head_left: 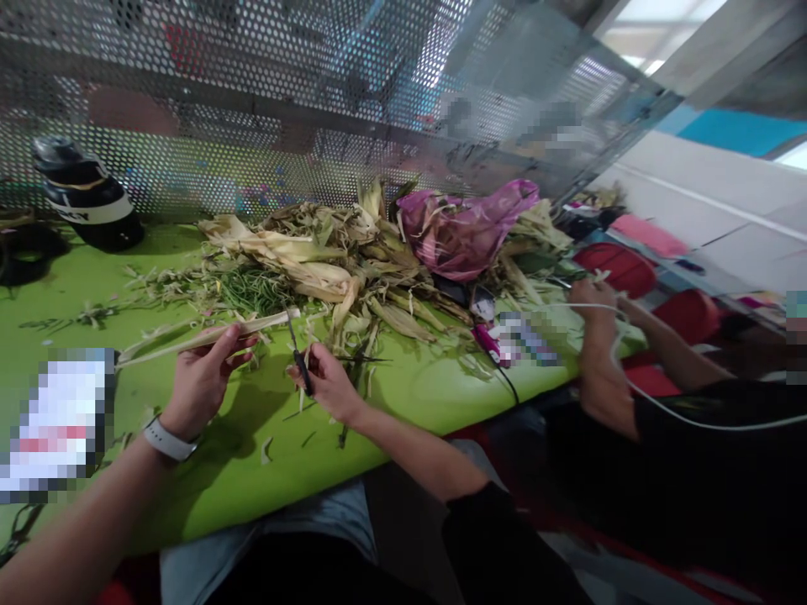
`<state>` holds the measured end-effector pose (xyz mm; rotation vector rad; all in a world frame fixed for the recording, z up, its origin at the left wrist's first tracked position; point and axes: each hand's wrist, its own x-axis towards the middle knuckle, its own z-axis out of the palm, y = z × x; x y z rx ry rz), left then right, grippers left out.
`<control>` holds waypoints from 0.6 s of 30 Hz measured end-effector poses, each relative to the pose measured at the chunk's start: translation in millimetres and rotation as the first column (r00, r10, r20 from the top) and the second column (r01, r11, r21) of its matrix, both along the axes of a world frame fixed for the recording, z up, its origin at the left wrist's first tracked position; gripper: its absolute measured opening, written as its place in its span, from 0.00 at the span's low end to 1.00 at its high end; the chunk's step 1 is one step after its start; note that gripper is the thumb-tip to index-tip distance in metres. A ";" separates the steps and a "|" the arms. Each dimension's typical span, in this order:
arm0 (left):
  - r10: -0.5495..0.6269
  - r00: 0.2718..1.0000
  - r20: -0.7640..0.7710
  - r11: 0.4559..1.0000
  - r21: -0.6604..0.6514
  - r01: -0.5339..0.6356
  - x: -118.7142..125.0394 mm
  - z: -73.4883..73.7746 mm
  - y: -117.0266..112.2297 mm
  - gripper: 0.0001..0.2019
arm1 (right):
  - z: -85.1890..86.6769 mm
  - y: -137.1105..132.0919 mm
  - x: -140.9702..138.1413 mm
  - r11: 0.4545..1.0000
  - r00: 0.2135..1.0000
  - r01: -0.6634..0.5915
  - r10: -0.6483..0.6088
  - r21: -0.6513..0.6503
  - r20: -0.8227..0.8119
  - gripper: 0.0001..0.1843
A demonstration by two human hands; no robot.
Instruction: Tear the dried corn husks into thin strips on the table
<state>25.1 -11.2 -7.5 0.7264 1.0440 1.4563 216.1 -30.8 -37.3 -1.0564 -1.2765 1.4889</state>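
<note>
Between the thumb and fingers of my left hand (205, 378) is a long pale strip of corn husk (268, 322), its narrow tail trailing left over the table. My right hand (329, 384) grips a pair of dark scissors (301, 363) by the handles. The blades point up and reach the right end of the strip; whether they touch it I cannot tell. Behind both hands lies a heap of dried corn husks (315, 260), with a clump of green strands (255, 288) at its front.
A pink plastic bag (463, 231) rests on the husks. At left stand a dark bottle (88, 197) and a blurred-out screen (60, 420) on the green table (227, 496). A perforated metal panel (252, 109) rises behind. To the right, a co-worker's hands (593, 298) hold plant material.
</note>
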 end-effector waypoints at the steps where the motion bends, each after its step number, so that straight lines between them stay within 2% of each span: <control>1: 0.005 1.000 0.001 1.000 -0.002 -0.005 -0.1 -0.2 -0.2 0.13 | -0.5 -0.7 0.4 1.000 1.000 0.005 -0.005 0.010 0.000 0.25; 7: -0.029 1.000 0.004 1.000 -0.001 0.029 -3.8 1.5 0.1 0.12 | 0.5 -3.5 0.9 0.999 1.000 0.017 -0.018 -0.030 -0.010 0.26; 12: 0.032 0.999 0.023 0.999 0.041 -0.033 -9.6 4.9 3.1 0.11 | 2.5 -3.7 2.4 0.998 0.998 0.066 -0.066 0.016 -0.001 0.26; 13: 0.008 1.000 0.005 0.998 0.055 -0.008 -10.9 5.6 3.1 0.10 | 4.8 -3.1 4.2 0.995 0.996 0.093 -0.093 0.033 0.006 0.25; 15: -0.126 0.989 -0.074 0.990 0.053 0.130 -13.1 6.8 1.9 0.09 | 11.9 -0.4 9.0 0.989 0.990 0.136 -0.137 0.060 0.013 0.24; 18: -0.401 0.888 -0.226 0.912 -0.010 0.410 -13.6 7.0 -1.4 0.10 | 25.1 7.9 14.2 0.993 0.995 0.095 -0.095 0.074 0.004 0.28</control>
